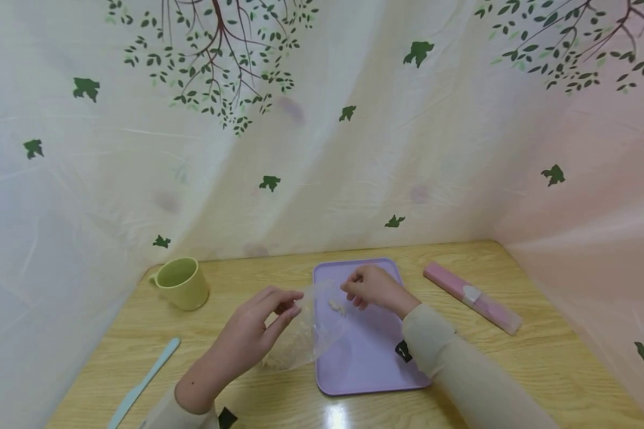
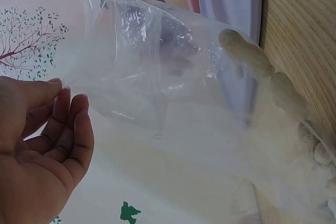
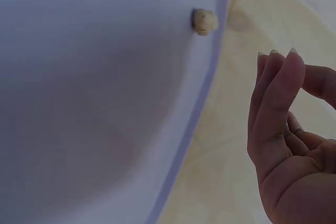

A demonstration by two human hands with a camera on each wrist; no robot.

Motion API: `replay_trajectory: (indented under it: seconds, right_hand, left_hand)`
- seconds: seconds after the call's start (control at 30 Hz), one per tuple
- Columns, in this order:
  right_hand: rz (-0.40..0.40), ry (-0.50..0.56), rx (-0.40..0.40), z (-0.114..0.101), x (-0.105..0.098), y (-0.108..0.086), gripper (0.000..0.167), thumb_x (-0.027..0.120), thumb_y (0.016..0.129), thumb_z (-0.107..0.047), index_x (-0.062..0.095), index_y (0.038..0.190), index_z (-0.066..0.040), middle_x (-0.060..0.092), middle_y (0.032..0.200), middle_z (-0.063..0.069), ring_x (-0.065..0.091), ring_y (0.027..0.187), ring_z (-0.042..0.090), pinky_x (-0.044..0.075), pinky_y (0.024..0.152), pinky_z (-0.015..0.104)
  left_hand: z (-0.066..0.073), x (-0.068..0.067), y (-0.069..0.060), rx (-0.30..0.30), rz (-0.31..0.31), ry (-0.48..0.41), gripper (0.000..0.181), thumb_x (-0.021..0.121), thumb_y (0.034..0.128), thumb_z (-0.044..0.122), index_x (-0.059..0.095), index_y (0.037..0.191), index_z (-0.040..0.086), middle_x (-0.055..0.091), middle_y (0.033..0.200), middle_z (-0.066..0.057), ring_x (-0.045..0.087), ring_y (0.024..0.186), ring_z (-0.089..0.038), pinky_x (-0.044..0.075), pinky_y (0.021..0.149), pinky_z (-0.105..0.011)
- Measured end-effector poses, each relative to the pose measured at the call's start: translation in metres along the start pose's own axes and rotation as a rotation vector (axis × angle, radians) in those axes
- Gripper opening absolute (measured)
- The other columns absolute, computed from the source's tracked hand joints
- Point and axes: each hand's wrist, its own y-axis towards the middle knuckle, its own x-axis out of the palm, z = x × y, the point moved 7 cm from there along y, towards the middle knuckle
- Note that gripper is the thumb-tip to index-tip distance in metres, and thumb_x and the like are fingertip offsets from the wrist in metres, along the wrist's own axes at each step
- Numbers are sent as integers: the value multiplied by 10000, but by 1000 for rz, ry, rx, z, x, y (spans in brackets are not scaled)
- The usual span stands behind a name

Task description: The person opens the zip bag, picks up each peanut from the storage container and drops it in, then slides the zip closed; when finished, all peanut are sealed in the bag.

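We count two hands. The left hand [image 1: 252,325], one: thumb and forefinger pinching the upper edge of a clear bag [image 1: 292,345]. The right hand [image 1: 378,289], one: above the tray, fingers bent towards the thumb in a narrow pose; we cannot tell whether bag film lies between them.

Clear bag, one: hanging from the left hand beside and partly over the tray's left edge. Lavender tray [image 1: 365,363], one. Green mug [image 1: 185,286], one; pale blue knife [image 1: 145,381], one; pink packet [image 1: 472,297], one; all on a wooden table [image 1: 273,271].

By view: only the left wrist shows the bag's peanuts [image 2: 247,53] distinctly, at least three by our count, others blurred. The right wrist alone shows one pale lump [image 3: 205,22] clearly, on the tray near its rim. Mug and knife appear solely from the head.
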Motion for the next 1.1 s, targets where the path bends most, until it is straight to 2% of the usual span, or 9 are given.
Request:
replay_trajectory:
  seconds: [0.23, 0.47, 0.67, 0.9, 1.1]
  right_hand:
    - [-46, -33, 33, 9, 12, 10, 136, 707, 987, -137, 754, 991, -9, 763, 867, 104, 703, 686, 161, 640, 653, 323]
    - [-109, -152, 22, 13, 24, 16, 141, 645, 935, -21, 769, 867, -16, 719, 718, 61, 668, 600, 134, 609, 596, 291]
    - [-134, -172, 45, 17, 31, 19, 99, 722, 934, -38, 752, 841, -20, 687, 680, 41, 643, 576, 132, 594, 566, 277]
    - [-164, -195, 49, 16, 37, 21, 132, 675, 910, -5, 716, 787, -32, 675, 628, 33, 638, 521, 128, 584, 530, 266]
    - [-162, -204, 63, 16, 39, 23, 108, 662, 917, 0, 706, 821, -20, 691, 629, 50, 645, 511, 130, 586, 530, 272]
  left_hand:
    - [1, -2, 0, 2, 2, -6, 262, 753, 1002, 121, 737, 1263, 138, 729, 1038, 49, 677, 931, -40, 578, 753, -201]
    - [1, -3, -1, 23, 17, -8, 265, 763, 992, 112, 738, 1255, 125, 729, 1029, 36, 677, 921, -49, 558, 733, -183]
    - [2, -3, -2, 25, 14, -10, 264, 756, 996, 104, 735, 1259, 121, 728, 1031, 46, 675, 919, -51, 555, 726, -179]
    - [2, -2, -2, 27, 13, -2, 249, 752, 1004, 125, 737, 1253, 107, 732, 1028, 28, 681, 924, -54, 567, 739, -189]
    - [2, -3, -1, 21, 16, -1, 248, 758, 996, 114, 741, 1243, 95, 734, 1025, 38, 682, 921, -55, 570, 739, -196]
